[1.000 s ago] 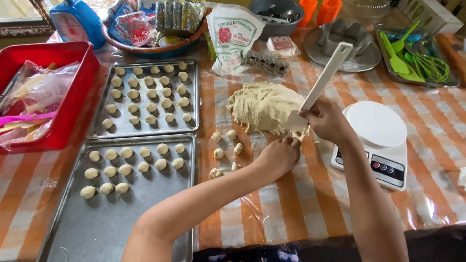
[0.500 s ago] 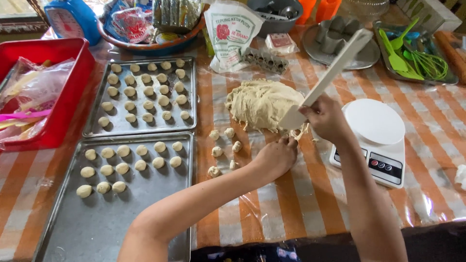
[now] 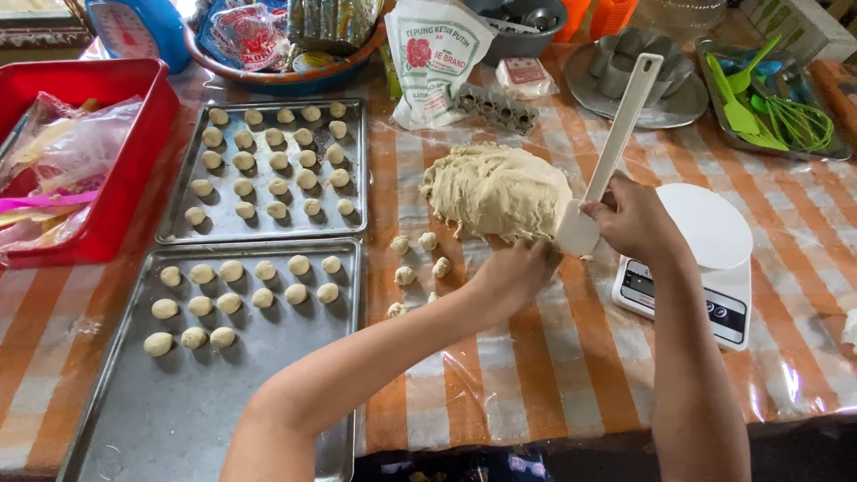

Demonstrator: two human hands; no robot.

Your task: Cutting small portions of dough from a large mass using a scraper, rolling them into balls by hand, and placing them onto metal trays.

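A large lump of pale dough (image 3: 496, 190) lies on the plastic-covered striped table. My right hand (image 3: 636, 219) grips a white spatula (image 3: 611, 161), whose blade presses at the dough's right edge. Fingers curled, my left hand (image 3: 516, 272) rests at the dough's near edge; what it holds is hidden. Several small dough pieces (image 3: 418, 259) lie loose left of that hand. Two metal baking trays stand at the left: the near tray (image 3: 268, 375) carries three short rows of dough balls (image 3: 241, 295), the far tray (image 3: 361, 170) is nearly full of them.
A white kitchen scale (image 3: 705, 259) sits right of my right hand. A red bin (image 3: 134, 152) with plastic bags stands far left. Behind the dough are a flour bag (image 3: 433, 54), a bowl of packets (image 3: 286, 76), metal moulds (image 3: 634, 80) and a tray of green utensils (image 3: 768, 107).
The spatula has tipped more upright and its blade has slid down to the dough's right edge. My left hand has stayed by the dough's near edge.
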